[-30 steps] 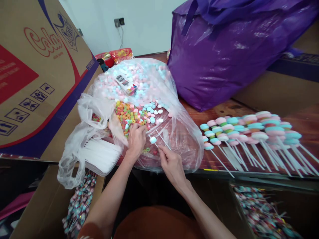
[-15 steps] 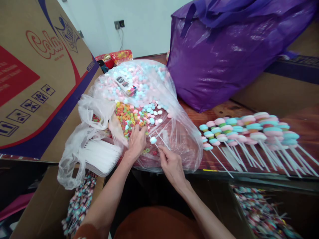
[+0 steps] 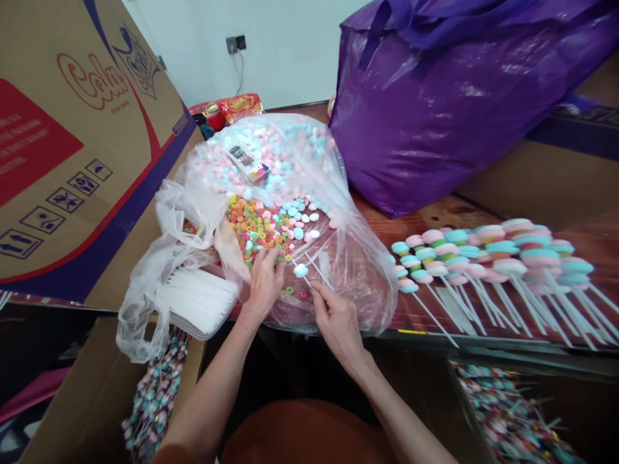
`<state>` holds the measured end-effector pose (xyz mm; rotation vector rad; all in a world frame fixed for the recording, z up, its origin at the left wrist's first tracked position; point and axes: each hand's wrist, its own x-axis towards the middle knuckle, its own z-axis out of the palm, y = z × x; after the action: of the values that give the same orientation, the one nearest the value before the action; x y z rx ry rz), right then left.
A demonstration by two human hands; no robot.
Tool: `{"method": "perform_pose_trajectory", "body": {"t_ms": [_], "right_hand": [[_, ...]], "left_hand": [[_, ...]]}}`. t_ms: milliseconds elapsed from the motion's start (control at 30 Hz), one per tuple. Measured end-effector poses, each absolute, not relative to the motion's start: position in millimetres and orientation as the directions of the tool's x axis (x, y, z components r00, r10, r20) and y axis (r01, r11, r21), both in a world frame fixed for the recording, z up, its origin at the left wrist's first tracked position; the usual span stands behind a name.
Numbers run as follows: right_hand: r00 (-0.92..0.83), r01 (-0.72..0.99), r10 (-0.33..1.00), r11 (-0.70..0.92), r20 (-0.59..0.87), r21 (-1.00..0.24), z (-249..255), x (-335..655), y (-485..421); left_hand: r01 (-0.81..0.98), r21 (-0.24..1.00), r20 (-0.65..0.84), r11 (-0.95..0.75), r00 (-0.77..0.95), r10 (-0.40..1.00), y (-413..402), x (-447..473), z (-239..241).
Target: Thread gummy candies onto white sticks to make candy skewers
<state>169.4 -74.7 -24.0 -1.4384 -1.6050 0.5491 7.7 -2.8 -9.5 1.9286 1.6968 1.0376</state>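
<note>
My right hand [image 3: 336, 316] pinches a thin white stick [image 3: 309, 278] with one pale blue candy disc [image 3: 300, 270] threaded near its tip. My left hand [image 3: 265, 278] rests knuckles-up on a clear plastic bag, fingertips curled among small colourful ring candies [image 3: 254, 227]; what they pinch is hidden. Loose blue, pink and white discs [image 3: 297, 216] lie beside the rings. Behind them a big clear bag of pastel candies [image 3: 271, 151] bulges on the table.
Several finished candy sticks [image 3: 483, 254] lie in a row on the wooden table at right. A purple bag [image 3: 454, 96] stands behind. A cardboard box [image 3: 72, 142] fills the left. A bag of white sticks [image 3: 193, 299] lies at the table edge; boxes of finished sticks sit below.
Both hands stay almost in place; the stick with the blue disc shifts slightly. The camera view drifts a little.
</note>
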Motion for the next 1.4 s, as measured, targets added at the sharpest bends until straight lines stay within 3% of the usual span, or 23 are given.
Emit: {"method": "perform_pose_trajectory", "body": {"t_ms": [367,733,900,1000,1233,1400], "right_hand": [[0.068,0.560,0.946,0.226,0.316,-0.797,-23,169,-75],[0.057,0.563,0.950,0.224,0.308,-0.795,-23,170,-76],[0.060,0.554,0.948,0.229,0.313,-0.800,-24,170,-76],[0.072,0.551,0.946,0.227,0.316,-0.803,-24,169,-76],[0.074,0.546,0.943,0.234,0.325,-0.804,-22,170,-75],[0.083,0.550,0.942,0.229,0.325,-0.803,-23,169,-76]], "left_hand": [[0.942,0.330,0.115,-0.065,0.028,0.993,11,21,3],[0.920,0.373,0.189,-0.118,0.049,0.981,6,27,3],[0.796,0.593,0.241,-0.118,-0.036,0.970,8,24,0],[0.707,0.685,0.227,-0.176,0.023,0.974,11,23,-3],[0.855,0.485,0.183,-0.186,0.108,0.977,11,29,-4],[0.803,0.543,0.188,-0.245,0.168,0.968,6,25,-2]]}}
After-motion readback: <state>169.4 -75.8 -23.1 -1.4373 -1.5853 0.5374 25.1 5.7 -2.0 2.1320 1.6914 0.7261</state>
